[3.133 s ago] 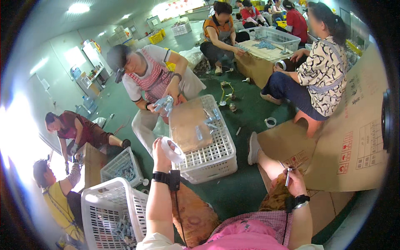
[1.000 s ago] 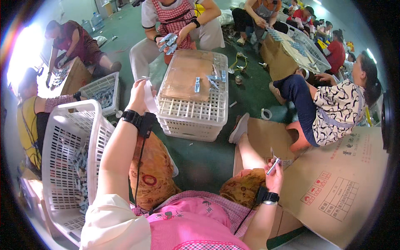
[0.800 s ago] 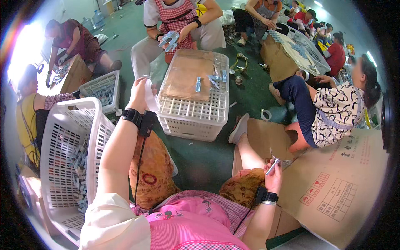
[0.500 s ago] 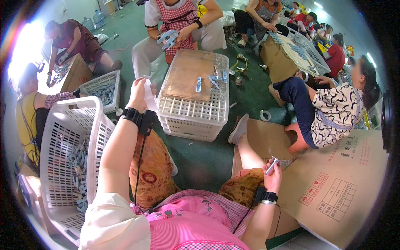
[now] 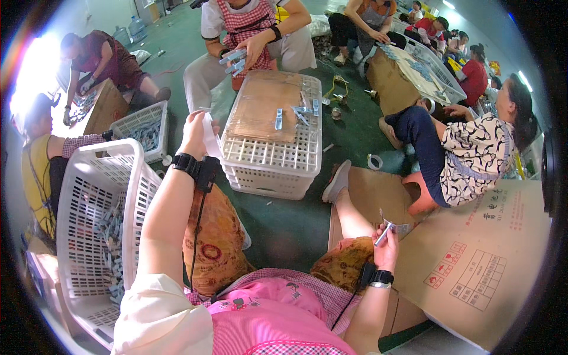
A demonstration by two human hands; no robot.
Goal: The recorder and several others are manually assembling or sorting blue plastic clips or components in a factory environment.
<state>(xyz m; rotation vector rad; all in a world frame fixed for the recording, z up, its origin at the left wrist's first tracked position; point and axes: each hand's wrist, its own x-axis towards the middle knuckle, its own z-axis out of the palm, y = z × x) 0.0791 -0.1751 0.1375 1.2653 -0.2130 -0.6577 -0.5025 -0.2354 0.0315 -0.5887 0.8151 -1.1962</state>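
Observation:
My left hand (image 5: 195, 135) is raised beside the left edge of the upturned white crate. Its fingers are closed on a white strip (image 5: 210, 136) that hangs down toward the crate. A thin pale bit sticks out above the fingertips. Lower right, my right hand (image 5: 386, 249) is closed around a slim grey rod-like tool (image 5: 383, 234); thin shiny pieces show beside it, too small to make out. On the crate (image 5: 273, 155) lies flattened brown cardboard (image 5: 260, 112), with several blue-grey clips (image 5: 305, 112) at its right side.
A tall white basket (image 5: 89, 236) of grey clips stands at my left. Large cardboard (image 5: 473, 260) spreads at my right, below a seated co-worker (image 5: 473, 145). Across the crate, another co-worker (image 5: 251, 41) holds blue-grey clips. A tape roll (image 5: 374, 161) lies on the floor.
The view has shifted slightly. Both my hands keep nearly the same pose and hold. The co-worker opposite has lowered and turned the clips in their hands.

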